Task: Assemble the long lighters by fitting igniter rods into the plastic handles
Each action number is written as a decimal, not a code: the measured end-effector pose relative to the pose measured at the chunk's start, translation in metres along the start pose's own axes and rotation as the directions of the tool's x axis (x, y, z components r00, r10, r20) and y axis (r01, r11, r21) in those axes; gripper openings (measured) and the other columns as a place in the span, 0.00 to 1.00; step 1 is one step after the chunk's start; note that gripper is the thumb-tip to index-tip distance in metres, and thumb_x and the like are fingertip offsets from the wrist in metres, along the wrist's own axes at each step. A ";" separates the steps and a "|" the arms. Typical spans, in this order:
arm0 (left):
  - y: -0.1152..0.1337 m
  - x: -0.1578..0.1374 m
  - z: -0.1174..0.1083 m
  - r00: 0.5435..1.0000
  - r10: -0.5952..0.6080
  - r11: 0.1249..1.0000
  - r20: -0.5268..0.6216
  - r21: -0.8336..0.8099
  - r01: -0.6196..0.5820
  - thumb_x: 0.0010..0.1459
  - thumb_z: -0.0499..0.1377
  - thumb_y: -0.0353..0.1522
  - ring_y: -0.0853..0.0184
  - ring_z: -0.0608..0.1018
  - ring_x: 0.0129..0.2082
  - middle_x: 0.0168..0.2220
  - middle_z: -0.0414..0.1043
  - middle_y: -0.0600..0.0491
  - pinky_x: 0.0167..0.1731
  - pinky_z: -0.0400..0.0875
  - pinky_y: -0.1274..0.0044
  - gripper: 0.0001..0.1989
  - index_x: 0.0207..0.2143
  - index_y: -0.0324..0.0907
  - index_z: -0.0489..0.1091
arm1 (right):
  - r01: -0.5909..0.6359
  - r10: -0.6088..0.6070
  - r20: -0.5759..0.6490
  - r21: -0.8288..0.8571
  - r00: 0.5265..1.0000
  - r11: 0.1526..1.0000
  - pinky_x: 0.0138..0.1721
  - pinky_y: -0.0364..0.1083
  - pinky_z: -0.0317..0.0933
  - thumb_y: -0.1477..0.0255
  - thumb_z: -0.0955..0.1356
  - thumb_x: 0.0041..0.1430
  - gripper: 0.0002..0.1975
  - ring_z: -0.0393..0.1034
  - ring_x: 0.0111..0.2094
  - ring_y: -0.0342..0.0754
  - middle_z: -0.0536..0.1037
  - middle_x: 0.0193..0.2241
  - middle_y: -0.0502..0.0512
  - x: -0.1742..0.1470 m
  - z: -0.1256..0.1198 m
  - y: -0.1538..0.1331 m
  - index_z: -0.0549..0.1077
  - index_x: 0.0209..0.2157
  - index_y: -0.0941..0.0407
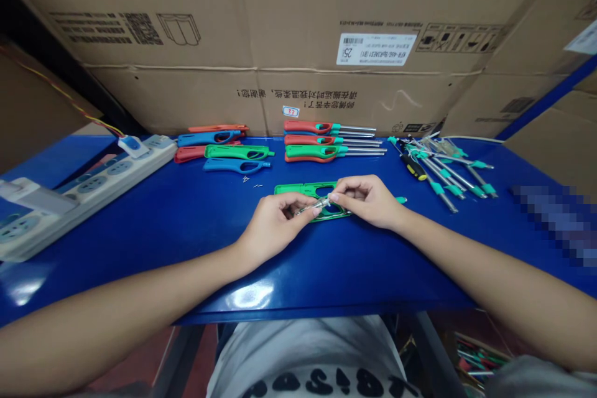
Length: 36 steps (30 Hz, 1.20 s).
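Observation:
My left hand (275,224) is closed around a small clear cylindrical lighter part (321,203) with a pale tip. The thumb and fingers of my right hand (366,202) pinch that part's tip end; exactly what lies between them is too small to make out. Below both hands, green lighter casing halves (298,189) lie on the blue table, partly covered by my fingers. A teal trigger piece (401,199) shows just beyond my right hand.
Lighter casings (237,165) in several colours lie at the back left, beside lighters with metal tubes (312,153). A heap of metal tubes (448,177) and a screwdriver (413,168) is at right. A power strip (93,189) runs along the left. Cardboard (280,43) stands behind.

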<state>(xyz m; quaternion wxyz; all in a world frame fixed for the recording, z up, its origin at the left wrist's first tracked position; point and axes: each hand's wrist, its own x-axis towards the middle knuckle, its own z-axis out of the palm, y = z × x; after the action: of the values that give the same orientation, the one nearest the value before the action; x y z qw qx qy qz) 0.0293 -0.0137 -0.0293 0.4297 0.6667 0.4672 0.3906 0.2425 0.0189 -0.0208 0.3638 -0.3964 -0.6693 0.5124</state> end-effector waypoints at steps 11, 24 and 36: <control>0.002 0.002 -0.001 1.000 0.019 0.998 -0.022 -0.056 -0.021 0.56 0.66 0.38 0.68 0.76 0.28 0.34 0.82 0.49 0.28 0.69 0.77 0.13 0.37 0.38 0.80 | -0.002 0.003 -0.015 0.011 1.000 1.000 0.21 0.40 0.50 0.57 0.78 0.45 0.21 0.56 0.19 0.37 0.68 0.18 0.46 -0.001 0.001 0.003 0.71 0.25 0.58; -0.005 0.008 -0.001 1.000 0.000 0.999 -0.010 -0.033 0.000 0.55 0.66 0.39 0.68 0.76 0.26 0.32 0.81 0.49 0.25 0.66 0.77 0.12 0.37 0.39 0.80 | -0.002 0.002 -0.008 0.004 1.000 1.000 0.22 0.41 0.53 0.56 0.77 0.47 0.20 0.59 0.20 0.38 0.71 0.20 0.49 0.002 0.000 0.003 0.74 0.26 0.58; 0.008 0.011 -0.022 0.996 0.014 0.998 0.083 0.059 -0.019 0.57 0.66 0.41 0.69 0.74 0.23 0.30 0.80 0.51 0.24 0.68 0.77 0.15 0.40 0.40 0.80 | -0.058 0.058 0.045 0.004 0.997 0.998 0.16 0.41 0.44 0.53 0.74 0.53 0.21 0.52 0.14 0.35 0.69 0.15 0.45 0.004 -0.004 -0.003 0.75 0.29 0.59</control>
<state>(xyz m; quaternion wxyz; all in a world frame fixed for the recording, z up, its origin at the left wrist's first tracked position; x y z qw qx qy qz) 0.0139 -0.0002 -0.0137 0.4251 0.6987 0.4552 0.3521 0.2437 0.0239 -0.0163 0.3345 -0.4031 -0.6642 0.5334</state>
